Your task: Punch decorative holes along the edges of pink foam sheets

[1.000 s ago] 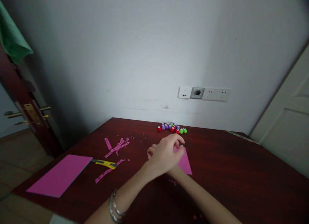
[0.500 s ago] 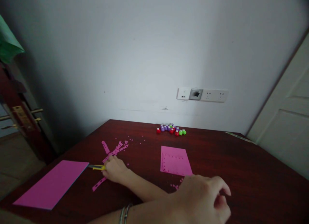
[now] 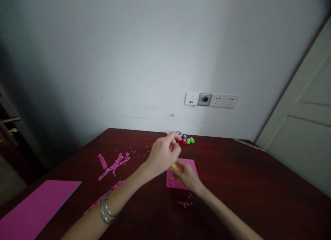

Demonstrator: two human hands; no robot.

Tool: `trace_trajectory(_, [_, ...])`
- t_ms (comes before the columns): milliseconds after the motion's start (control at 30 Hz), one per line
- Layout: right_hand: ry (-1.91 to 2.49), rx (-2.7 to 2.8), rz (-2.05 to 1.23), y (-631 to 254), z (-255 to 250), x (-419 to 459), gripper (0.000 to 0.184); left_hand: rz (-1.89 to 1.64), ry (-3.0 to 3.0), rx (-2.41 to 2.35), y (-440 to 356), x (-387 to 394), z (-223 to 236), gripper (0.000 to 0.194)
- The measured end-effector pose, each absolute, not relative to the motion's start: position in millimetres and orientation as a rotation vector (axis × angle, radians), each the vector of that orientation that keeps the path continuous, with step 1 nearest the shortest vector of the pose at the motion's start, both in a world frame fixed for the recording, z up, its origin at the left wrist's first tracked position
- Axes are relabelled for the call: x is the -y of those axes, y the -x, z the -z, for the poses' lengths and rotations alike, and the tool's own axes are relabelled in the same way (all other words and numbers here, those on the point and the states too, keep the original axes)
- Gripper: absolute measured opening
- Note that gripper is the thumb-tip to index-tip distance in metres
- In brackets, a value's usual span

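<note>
My left hand (image 3: 164, 152), its wrist ringed by bracelets, hovers above the table. Its fingers are loosely curled, with a gap between index finger and thumb, and I see nothing held. Behind its fingertips stand several small craft punches (image 3: 188, 141) in red, purple and green. Lower right, my right hand (image 3: 188, 176) is closed on a yellow-handled tool (image 3: 175, 167), apparently scissors; its blade is hidden. That hand is over a square pink sheet (image 3: 192, 163) with small holes along its edges. My left hand covers part of the sheet's far left corner.
Punched pink strips (image 3: 113, 168) lie crossed on the left of the dark table (image 3: 232, 185). A large pink sheet (image 3: 42, 205) lies at the near left. Tiny pink cutouts (image 3: 185, 203) are scattered before the square sheet. A wall with sockets (image 3: 223, 101) stands behind.
My right hand has moved from the strips on the left to the square sheet, carrying the yellow-handled tool. My left hand has gone up and left towards the punches. My arms have uncrossed.
</note>
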State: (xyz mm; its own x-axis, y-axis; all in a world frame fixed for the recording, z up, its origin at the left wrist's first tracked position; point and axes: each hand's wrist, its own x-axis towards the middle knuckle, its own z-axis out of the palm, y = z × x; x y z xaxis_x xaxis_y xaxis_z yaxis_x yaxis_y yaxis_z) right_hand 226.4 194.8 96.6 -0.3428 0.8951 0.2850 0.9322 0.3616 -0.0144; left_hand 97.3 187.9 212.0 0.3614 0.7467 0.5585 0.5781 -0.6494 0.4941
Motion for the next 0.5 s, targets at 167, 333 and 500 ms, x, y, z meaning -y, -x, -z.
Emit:
trace_trajectory(167, [1.291, 1.609, -0.977, -310, -74, -188, 0.037, -0.439, -2.591, -1.316, -81, -258, -171, 0.018])
trace_trajectory(333, [1.192, 1.276, -1.299, -330, -56, -177, 0.041, -0.156, -2.487, -1.039, -93, -289, -121, 0.02])
trace_trajectory(500, [1.124, 1.285, -1.319, -333, -56, -173, 0.041, -0.002, -2.534, -1.064, -104, -290, -95, 0.055])
